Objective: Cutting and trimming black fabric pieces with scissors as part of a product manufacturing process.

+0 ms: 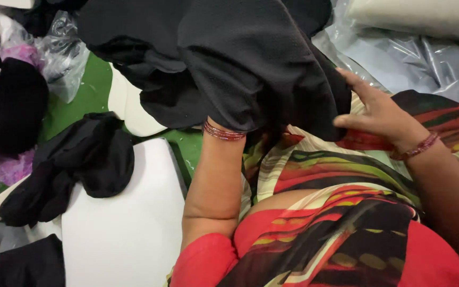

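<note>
- Head view, looking down: a large black cloth (229, 58) hangs in folds across the upper middle, lifted above the person's lap.
- The left hand is hidden inside the black cloth; only the forearm and red bangles (223, 132) at the wrist show below its hem, so whether that hand is spread or pressed together cannot be told.
- The right hand (378, 114) rests on the right edge of the same cloth, thumb below and fingers on top, pinching a fold of it. A beaded red bracelet (415, 149) circles that wrist.
- Clear plastic wrapping (426, 58), crinkled and shiny, lies at upper right behind the right hand. A long cream roll (421, 16) lies on it along the top edge.
- Another crumpled clear plastic bag (62, 53) sits at upper left, beside a patch of pink-purple fabric (19, 53).
- A white foam pad (128, 228) with rounded corners fills the lower left; a second white pad (128, 106) lies above it, partly under the black cloth.
- A smaller crumpled black garment (75, 165) lies on the upper left corner of the lower pad.
- A green tabletop (88, 95) shows between the pads.
- A dark bundle (6, 101) sits at the left edge.
- The person's striped red, green and cream draped garment (336, 212) fills the lower right.
</note>
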